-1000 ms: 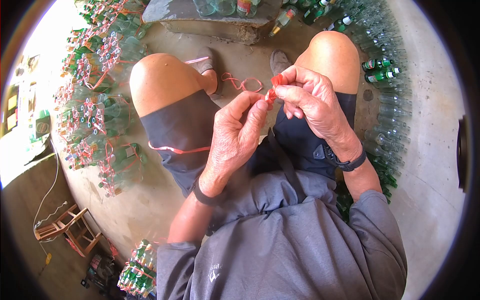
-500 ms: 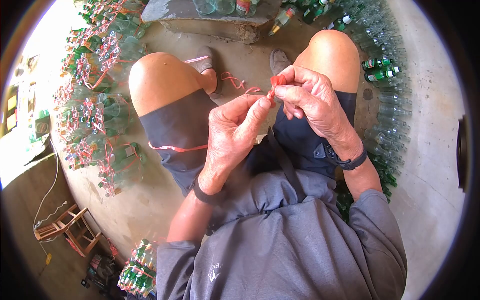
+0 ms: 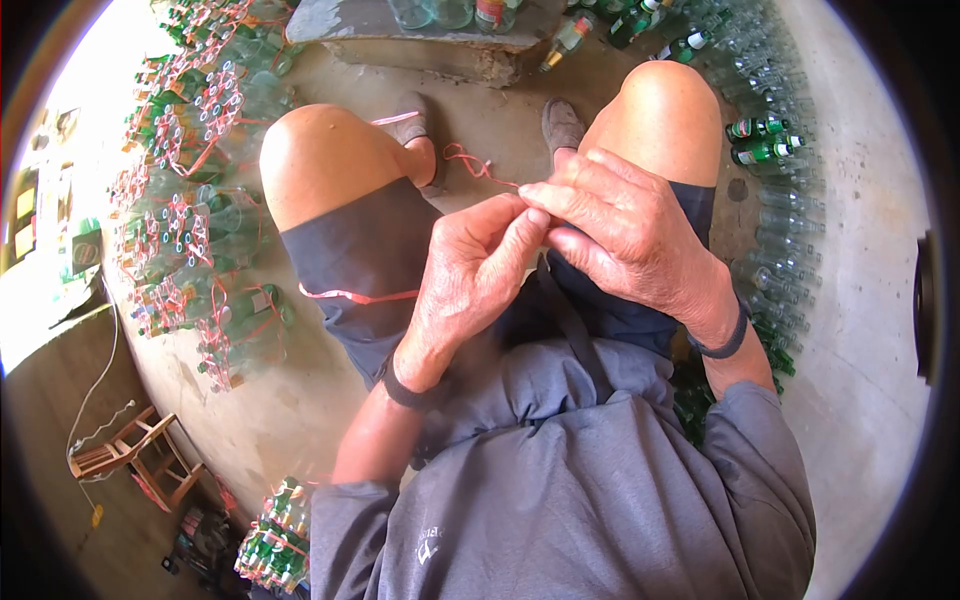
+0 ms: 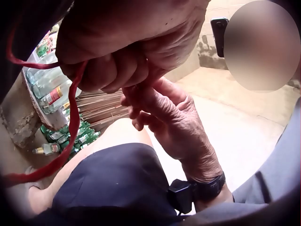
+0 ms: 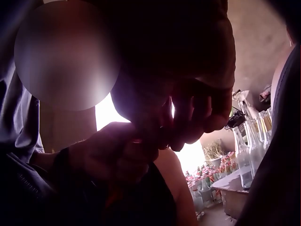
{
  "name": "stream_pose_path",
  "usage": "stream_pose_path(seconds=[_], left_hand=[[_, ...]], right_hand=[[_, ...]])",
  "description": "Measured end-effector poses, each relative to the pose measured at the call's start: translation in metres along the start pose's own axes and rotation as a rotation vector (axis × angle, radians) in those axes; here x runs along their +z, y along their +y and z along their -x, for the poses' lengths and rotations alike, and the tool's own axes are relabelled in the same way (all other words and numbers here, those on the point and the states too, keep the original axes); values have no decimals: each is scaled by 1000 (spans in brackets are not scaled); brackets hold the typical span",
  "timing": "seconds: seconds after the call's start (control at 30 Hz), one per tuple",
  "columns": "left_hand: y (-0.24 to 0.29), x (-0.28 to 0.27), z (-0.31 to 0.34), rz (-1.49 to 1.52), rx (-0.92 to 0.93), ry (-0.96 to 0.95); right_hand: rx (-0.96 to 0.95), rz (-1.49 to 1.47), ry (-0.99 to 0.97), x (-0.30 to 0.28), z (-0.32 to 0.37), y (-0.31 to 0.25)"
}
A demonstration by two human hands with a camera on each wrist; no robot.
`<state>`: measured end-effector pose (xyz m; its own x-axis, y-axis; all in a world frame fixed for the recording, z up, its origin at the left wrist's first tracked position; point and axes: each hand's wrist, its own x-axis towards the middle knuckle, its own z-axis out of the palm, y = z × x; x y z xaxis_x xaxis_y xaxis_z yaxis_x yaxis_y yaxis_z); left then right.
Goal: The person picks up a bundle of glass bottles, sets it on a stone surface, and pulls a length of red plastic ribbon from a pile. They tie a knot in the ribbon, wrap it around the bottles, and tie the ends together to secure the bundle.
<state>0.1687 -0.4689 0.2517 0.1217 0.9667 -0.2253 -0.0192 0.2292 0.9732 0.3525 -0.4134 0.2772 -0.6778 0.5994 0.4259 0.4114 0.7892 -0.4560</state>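
Observation:
Both hands meet at the fingertips above the lap, working on a red plastic string (image 4: 73, 122). My left hand (image 3: 468, 270) pinches it between thumb and forefinger, its other fingers curled in. From the right, my right hand (image 3: 635, 240) closes its thumb and fingers onto the string right at the left fingertips, its back covering the bunched part. In the left wrist view, two strands come out of the left hand and one hangs toward the floor. A length of red string (image 3: 465, 158) trails beyond the fingers, and another strand (image 3: 360, 297) crosses the thigh.
Bundles of bottles (image 3: 190, 230) tied with red string stand on the left. Rows of loose bottles (image 3: 785, 220) line the right side. Ahead, a low slab (image 3: 430, 58) carries several bottles. A wooden stool (image 3: 135, 455) is at the lower left, near another bottle bundle (image 3: 275, 540).
My right hand has turned over and shifted slightly left and down, so its back now hides the red bunched string seen earlier. The left hand stays at nearly the same place.

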Motion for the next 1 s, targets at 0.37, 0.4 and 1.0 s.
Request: stream_pose_path(seconds=[0.37, 0.4, 1.0], left_hand=[[12, -8, 14, -342, 140, -89], [15, -9, 16, -342, 139, -89], [9, -21, 25, -288, 102, 4]], right_hand=[[-19, -3, -194, -27, 12, 6], [-59, -4, -175, -30, 11, 7], [258, -434, -107, -25, 16, 17]])
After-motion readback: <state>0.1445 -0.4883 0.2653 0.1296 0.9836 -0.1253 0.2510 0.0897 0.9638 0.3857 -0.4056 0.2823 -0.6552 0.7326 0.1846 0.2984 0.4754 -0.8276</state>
